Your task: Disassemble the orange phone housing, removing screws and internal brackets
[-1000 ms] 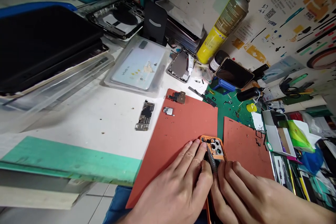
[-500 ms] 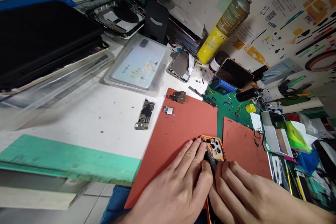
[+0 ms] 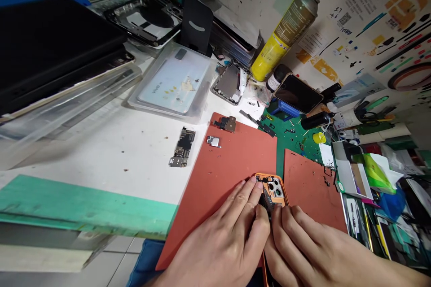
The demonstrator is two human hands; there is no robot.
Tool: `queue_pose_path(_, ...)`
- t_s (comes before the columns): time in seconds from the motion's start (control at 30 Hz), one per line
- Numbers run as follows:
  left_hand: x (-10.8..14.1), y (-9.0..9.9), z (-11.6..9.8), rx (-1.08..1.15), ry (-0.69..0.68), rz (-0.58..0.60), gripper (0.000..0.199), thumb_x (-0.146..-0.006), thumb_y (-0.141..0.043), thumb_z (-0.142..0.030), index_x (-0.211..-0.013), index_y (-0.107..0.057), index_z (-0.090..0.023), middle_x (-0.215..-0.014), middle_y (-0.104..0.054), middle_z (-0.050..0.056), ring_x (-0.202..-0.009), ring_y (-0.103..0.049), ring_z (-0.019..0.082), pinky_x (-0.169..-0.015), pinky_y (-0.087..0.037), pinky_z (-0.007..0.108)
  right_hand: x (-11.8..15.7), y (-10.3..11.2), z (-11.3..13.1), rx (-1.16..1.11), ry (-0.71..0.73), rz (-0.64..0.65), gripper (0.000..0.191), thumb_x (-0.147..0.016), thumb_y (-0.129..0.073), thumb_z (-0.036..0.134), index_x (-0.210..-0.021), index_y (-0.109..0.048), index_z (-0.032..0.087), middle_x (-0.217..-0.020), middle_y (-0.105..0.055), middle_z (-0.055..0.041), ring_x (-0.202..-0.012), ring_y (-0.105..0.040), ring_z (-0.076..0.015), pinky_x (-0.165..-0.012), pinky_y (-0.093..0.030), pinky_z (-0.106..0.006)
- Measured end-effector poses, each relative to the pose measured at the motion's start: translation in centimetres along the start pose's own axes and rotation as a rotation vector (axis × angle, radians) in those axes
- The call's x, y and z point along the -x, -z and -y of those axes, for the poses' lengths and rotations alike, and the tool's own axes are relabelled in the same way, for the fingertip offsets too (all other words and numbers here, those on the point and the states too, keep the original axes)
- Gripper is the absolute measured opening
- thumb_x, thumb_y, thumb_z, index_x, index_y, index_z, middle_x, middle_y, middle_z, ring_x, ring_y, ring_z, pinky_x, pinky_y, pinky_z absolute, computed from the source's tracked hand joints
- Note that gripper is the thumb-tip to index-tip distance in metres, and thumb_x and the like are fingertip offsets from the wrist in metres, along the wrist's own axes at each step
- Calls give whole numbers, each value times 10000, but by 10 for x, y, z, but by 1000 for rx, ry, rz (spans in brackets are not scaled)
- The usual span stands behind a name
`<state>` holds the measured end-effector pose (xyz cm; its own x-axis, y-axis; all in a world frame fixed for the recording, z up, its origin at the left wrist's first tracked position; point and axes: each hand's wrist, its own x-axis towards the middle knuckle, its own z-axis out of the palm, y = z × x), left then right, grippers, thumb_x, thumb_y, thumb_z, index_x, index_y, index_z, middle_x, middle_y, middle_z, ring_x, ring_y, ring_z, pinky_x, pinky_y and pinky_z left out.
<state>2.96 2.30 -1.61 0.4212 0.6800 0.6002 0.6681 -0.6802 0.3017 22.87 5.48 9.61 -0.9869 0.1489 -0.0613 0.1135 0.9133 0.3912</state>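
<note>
This is a phone repair workshop. The table (image 3: 111, 157) carries red silicone mats (image 3: 235, 166), a bare logic board (image 3: 182, 147), an opened orange phone frame (image 3: 276, 186), stripped phone housings (image 3: 143, 20), a spray can (image 3: 286, 31) and scattered small parts (image 3: 289, 131).

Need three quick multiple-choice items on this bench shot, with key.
1. Where is the logic board?
A. On the white bench, left of the red silicone mat
B. On the green mat
C. In the clear tray

2. What colour is the spray can's lower body?
A. Blue
B. Yellow
C. Red

3. How is the orange phone housing placed?
A. Held up in the air
B. Flat on the red silicone mat
C. Standing on edge

Key:
1 A, it lies on the white surface.
2 B, bright yellow shows.
3 B, the left hand and right hand work over it on the mat.
</note>
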Motion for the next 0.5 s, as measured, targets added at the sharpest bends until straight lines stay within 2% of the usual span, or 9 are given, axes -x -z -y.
queue_pose_path(0.2, 2, -2, 0, -21, -4, -5, 365, -1045, -354, -100, -1244, -656, -49, -1469, -679, 254, -1457, -610, 351, -1226, -510, 412, -1, 1, 6, -8, -43, 22, 326, -1102, -564, 439, -1116, -707, 145, -1047, -818, -121, -981, -738, -269, -943, -496, -449)
queue_pose_path(0.3, 3, -2, 1, -16, -8, -6, 381, -1045, -342, -98, -1256, -655, -53, -1469, -683, 241, -1440, -627, 342, -1208, -525, 406, -2, 1, 7, -3, -39, 30, 262, -1097, -554, 362, -1123, -702, 148, -1069, -823, -118, -1000, -751, -278, -978, -500, -463)
queue_pose_path(0.4, 3, -1, 1, -4, 7, 0, 381, -1054, -342, -109, -1254, -661, -52, -1473, -679, 246, -1451, -617, 348, -1207, -525, 409, -2, 3, 8, 38, -71, 43, 211, -1083, -544, 283, -1150, -690, 146, -1033, -833, -117, -933, -757, -277, -920, -507, -464)
queue_pose_path(0.5, 3, -1, 1, 3, 12, 5, 373, -1055, -350, -111, -1250, -663, -53, -1482, -672, 248, -1463, -605, 351, -1211, -522, 412, -2, 4, 8, 30, -84, 56, 215, -1088, -560, 316, -1153, -681, 150, -1026, -831, -112, -923, -749, -263, -896, -510, -446)
